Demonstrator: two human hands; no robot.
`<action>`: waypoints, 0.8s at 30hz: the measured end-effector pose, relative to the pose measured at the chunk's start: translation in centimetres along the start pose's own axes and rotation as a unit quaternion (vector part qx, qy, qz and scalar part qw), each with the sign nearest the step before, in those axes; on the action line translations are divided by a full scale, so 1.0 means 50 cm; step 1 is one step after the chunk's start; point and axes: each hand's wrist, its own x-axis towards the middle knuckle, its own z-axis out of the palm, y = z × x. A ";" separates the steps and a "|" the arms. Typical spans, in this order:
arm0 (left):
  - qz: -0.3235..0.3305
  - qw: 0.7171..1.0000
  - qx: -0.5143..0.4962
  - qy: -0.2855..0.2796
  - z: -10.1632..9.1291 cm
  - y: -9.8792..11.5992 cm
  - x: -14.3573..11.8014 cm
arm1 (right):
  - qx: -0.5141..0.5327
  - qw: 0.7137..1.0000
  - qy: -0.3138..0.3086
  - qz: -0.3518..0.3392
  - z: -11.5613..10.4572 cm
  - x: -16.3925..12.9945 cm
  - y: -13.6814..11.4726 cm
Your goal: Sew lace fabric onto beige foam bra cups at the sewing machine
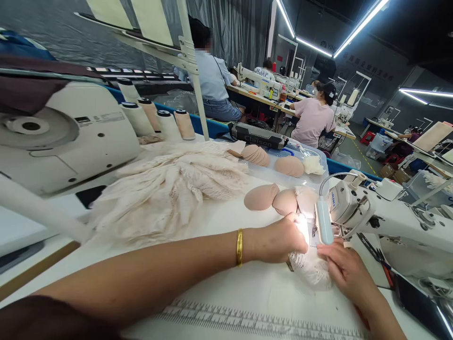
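Two hands feeding cream lace under a white JUKI sewing machine.

The left hand, fingers curled, and the right hand, fingers extended flat, both press the cream lace piece at the needle; lamp glare hides the fingertips' grip. The grey box behind reads "Glaison". The printed ruler's numbers are illegible.
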 end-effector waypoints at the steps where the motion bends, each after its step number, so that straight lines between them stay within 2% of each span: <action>1: -0.051 0.995 -0.083 -0.004 -0.010 0.012 -0.008 | 0.011 0.999 -0.010 0.038 -0.011 -0.009 -0.008; 2: -0.115 0.976 -0.183 0.004 -0.020 0.026 -0.017 | 0.034 0.996 -0.022 0.079 -0.021 -0.020 -0.019; 3: -0.183 0.939 -0.290 0.027 -0.029 0.040 -0.026 | 0.074 0.990 -0.033 0.115 -0.026 -0.031 -0.033; 4: -0.247 0.884 -0.391 0.064 -0.035 0.055 -0.035 | 0.129 0.980 -0.040 0.143 -0.025 -0.041 -0.049; 6: -0.339 0.752 -0.544 0.152 -0.040 0.085 -0.050 | 0.257 0.947 -0.030 0.188 -0.006 -0.054 -0.089; 8: -0.380 0.634 -0.638 0.216 -0.031 0.112 -0.065 | 0.363 0.901 0.019 0.237 0.032 -0.055 -0.134; 10: -0.390 0.539 -0.709 0.231 -0.012 0.139 -0.079 | 0.434 0.857 0.071 0.267 0.076 -0.045 -0.173; 12: -0.374 0.470 -0.760 0.246 0.011 0.166 -0.092 | 0.465 0.838 0.117 0.261 0.114 -0.035 -0.202; 13: -0.358 0.449 -0.776 0.261 0.023 0.180 -0.097 | 0.467 0.835 0.137 0.258 0.128 -0.033 -0.212; 14: -0.340 0.440 -0.784 0.276 0.034 0.194 -0.099 | 0.464 0.833 0.152 0.261 0.138 -0.032 -0.221; 15: -0.325 0.444 -0.782 0.292 0.043 0.208 -0.100 | 0.459 0.832 0.162 0.267 0.146 -0.033 -0.228; 18: -0.309 0.491 -0.752 0.313 0.060 0.242 -0.091 | 0.445 0.833 0.158 0.287 0.156 -0.045 -0.237; 20: -0.318 0.515 -0.721 0.336 0.061 0.253 -0.081 | 0.421 0.847 0.155 0.286 0.153 -0.054 -0.231; 21: -0.323 0.521 -0.707 0.351 0.059 0.256 -0.077 | 0.394 0.857 0.171 0.285 0.149 -0.058 -0.224; 24: -0.330 0.541 -0.674 0.379 0.051 0.257 -0.072 | 0.252 0.889 0.269 0.270 0.124 -0.065 -0.202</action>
